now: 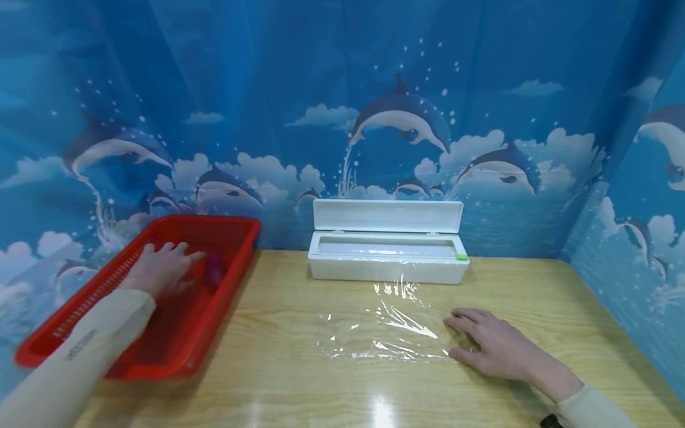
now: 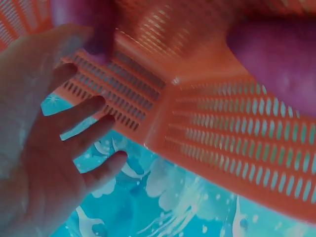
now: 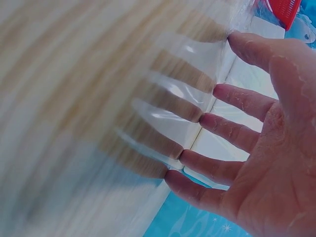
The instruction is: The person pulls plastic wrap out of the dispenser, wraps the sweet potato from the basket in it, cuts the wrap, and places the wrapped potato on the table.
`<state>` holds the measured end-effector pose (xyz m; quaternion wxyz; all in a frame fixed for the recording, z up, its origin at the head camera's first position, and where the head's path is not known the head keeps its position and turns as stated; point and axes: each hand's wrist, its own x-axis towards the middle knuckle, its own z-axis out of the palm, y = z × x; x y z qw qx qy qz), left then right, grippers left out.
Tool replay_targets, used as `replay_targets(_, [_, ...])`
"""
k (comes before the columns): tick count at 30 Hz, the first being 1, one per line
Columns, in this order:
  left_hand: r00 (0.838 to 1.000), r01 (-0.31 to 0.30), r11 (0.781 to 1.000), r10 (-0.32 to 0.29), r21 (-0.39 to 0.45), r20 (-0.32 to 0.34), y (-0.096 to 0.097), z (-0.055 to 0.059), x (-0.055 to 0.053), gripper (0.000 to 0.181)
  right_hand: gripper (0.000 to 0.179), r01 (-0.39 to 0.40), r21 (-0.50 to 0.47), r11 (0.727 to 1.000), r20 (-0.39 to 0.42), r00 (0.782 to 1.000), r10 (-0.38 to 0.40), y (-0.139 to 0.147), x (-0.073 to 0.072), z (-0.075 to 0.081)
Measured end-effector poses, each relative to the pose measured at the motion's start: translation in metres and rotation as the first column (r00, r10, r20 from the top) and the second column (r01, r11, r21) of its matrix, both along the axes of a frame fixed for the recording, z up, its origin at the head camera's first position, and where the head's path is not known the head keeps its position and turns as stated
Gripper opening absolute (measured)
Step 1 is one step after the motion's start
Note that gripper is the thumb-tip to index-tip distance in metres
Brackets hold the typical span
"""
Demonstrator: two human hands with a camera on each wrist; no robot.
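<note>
My left hand [image 1: 160,270] reaches over a red plastic basket [image 1: 187,365] with its fingers spread. Inside the basket lies a smooth purple thing [image 1: 215,268], perhaps an eggplant. Two such purple things appear in the left wrist view: one [image 2: 81,19] beside my thumb, the other [image 2: 281,64] farther right. Whether the thumb touches the nearer one I cannot tell. On the table, a sheet of clear cling film [image 1: 396,327] lies drawn out from a white box. My right hand [image 1: 495,345] rests its fingertips at the film's right edge, fingers apart.
The white cling film box [image 1: 387,272] stands at the back with its lid [image 1: 387,215] raised and a green slider [image 1: 461,257] at its right end. A blue dolphin-print curtain [image 1: 299,119] hangs behind the wooden table [image 1: 278,392] and along its right side.
</note>
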<state>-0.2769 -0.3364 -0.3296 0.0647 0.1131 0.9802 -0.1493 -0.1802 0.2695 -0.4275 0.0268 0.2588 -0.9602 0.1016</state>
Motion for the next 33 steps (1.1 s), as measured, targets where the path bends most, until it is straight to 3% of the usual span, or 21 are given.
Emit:
replay_targets(4, [0.998,-0.009,0.997,0.004,0.077,0.061,0.007,0.002,-0.003,0.076,0.06,0.003,0.0,1.0,-0.012,1.0,-0.003,0.0,0.0,-0.001])
replay_targets(9, [0.992,-0.011,0.998,0.003,0.06,0.128,0.006,-0.005,-0.006,0.073,0.06,0.001,-0.007,1.0,-0.012,1.0,-0.001,0.0,0.0,-0.004])
replay_targets(12, [0.992,-0.017,0.998,0.01,0.061,0.125,-0.002,-0.012,-0.005,0.069,0.06,0.001,-0.007,1.0,-0.014,1.0,-0.001,0.0,0.0,-0.004])
replay_targets(16, [0.997,0.018,0.998,-0.023,0.061,0.073,-0.01,-0.016,-0.005,0.064,0.06,0.01,-0.008,1.0,-0.024,1.0,-0.01,0.001,0.0,-0.003])
replay_targets(23, [0.994,0.018,0.992,-0.031,0.126,0.102,-0.012,-0.017,-0.007,0.082,0.061,0.015,-0.01,1.0,-0.024,1.0,-0.015,0.0,0.001,-0.002])
replay_targets(26, [0.993,0.054,0.992,-0.065,0.115,0.099,-0.011,-0.022,-0.01,0.08,0.061,0.013,-0.01,1.0,-0.021,1.0,-0.013,0.0,0.0,-0.002])
replay_targets(33, [0.994,0.035,0.996,-0.044,0.084,0.102,-0.005,-0.03,-0.013,0.081,0.061,0.015,-0.007,1.0,-0.006,1.0,-0.015,0.0,0.0,-0.001])
